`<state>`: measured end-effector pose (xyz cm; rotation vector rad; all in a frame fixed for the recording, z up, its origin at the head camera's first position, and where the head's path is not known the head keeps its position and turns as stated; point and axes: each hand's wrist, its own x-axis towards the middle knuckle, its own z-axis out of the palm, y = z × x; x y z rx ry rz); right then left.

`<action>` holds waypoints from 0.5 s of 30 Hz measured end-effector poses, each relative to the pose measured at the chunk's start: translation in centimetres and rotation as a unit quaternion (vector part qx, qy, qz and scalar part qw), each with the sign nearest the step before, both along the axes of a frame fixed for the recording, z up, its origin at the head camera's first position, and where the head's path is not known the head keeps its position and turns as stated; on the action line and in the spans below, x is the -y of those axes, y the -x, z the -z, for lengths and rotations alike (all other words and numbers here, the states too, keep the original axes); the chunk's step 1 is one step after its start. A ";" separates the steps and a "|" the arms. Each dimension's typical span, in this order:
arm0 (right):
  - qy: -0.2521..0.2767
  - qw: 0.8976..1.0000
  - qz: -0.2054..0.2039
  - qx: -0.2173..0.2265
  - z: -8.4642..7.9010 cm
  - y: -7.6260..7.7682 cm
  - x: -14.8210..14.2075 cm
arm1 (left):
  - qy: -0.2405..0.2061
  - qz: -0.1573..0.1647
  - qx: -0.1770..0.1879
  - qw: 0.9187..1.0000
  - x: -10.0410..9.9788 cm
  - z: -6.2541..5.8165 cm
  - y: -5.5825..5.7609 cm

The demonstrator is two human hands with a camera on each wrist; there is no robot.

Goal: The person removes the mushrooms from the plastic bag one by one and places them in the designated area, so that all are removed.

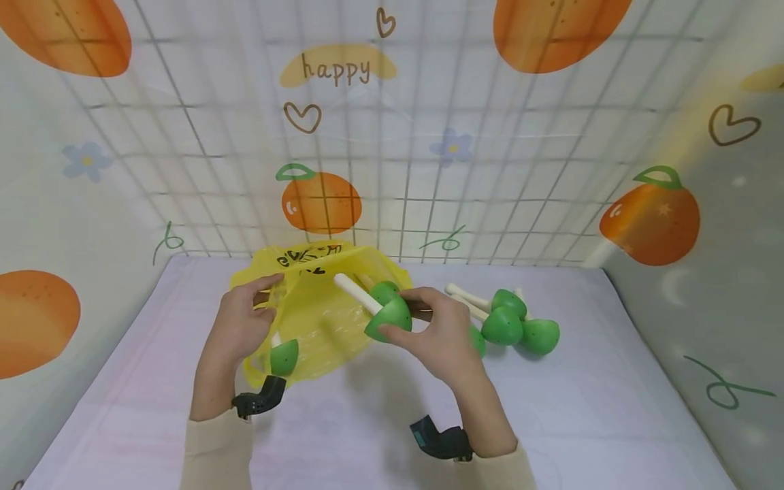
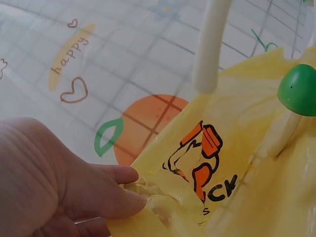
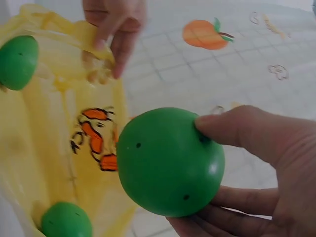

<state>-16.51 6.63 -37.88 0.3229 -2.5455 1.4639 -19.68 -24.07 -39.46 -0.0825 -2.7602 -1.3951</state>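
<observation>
My left hand point(image 1: 241, 323) pinches the edge of a yellow plastic bag point(image 1: 331, 333), and printed black and orange marks show on the bag in the left wrist view. Over the bag's mouth, my right hand point(image 1: 444, 333) holds a mushroom-shaped toy point(image 1: 390, 321) by its green, dotted dome. Its white stem points up and to the left. A second green dome point(image 1: 386, 291) shows just behind it, within the bag's outline. Another toy of the same kind point(image 1: 284, 357) lies at the bag's near left side, beside my left wrist.
Right of the bag, several more green-domed toys point(image 1: 503, 325) with white stems lie in a cluster on the pale tabletop point(image 1: 331, 435). Behind the table rises a white grid wall with a printed sheet point(image 1: 514, 184) of oranges and hearts.
</observation>
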 end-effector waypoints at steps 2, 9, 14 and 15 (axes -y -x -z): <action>0.002 1.000 0.004 -0.002 -0.3 -0.1 -0.8 | -0.001 0.000 0.000 1.000 0.0 0.1 0.0; 0.025 0.999 0.022 0.019 -1.6 -0.4 -3.5 | 0.002 0.000 0.004 1.000 -0.2 -0.1 -0.1; 0.027 0.997 0.067 0.031 -2.3 -0.7 -5.5 | 0.003 0.000 0.007 1.000 -0.1 -0.1 -0.2; 0.022 0.996 0.081 0.028 -2.4 -0.8 -5.9 | 0.004 0.000 0.007 1.000 -0.1 -0.1 -0.2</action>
